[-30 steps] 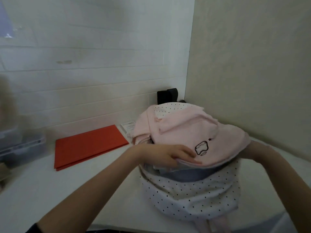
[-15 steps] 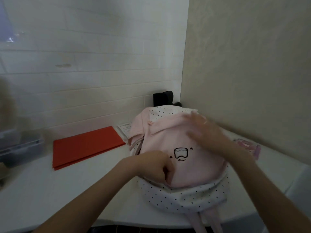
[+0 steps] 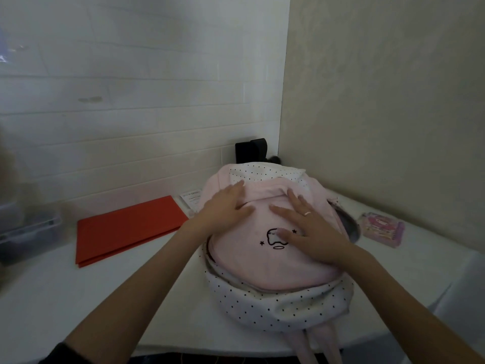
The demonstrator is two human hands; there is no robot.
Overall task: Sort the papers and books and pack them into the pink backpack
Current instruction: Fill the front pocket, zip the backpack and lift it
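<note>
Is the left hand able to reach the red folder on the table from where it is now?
Probably yes. The left hand lies flat on the pink backpack, holding nothing, and the red folder lies just to its left on the table, with nothing between them.

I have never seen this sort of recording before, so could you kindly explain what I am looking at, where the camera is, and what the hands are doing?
There is no machine here. A person wears a wide-angle camera on the head, looking forward and down, so the two bare arms reaching in from the bottom are their own.

Both the left hand and the right hand lie flat, fingers straight, on the pink backpack, which rests on a white table in a corner. Neither hand grips anything; they press on the fabric.

Left of the bag lies an orange-red folder, with a small printed card between them. To the right lies a pink patterned notebook. A clear plastic bin sits at the far left, blurred.
</note>
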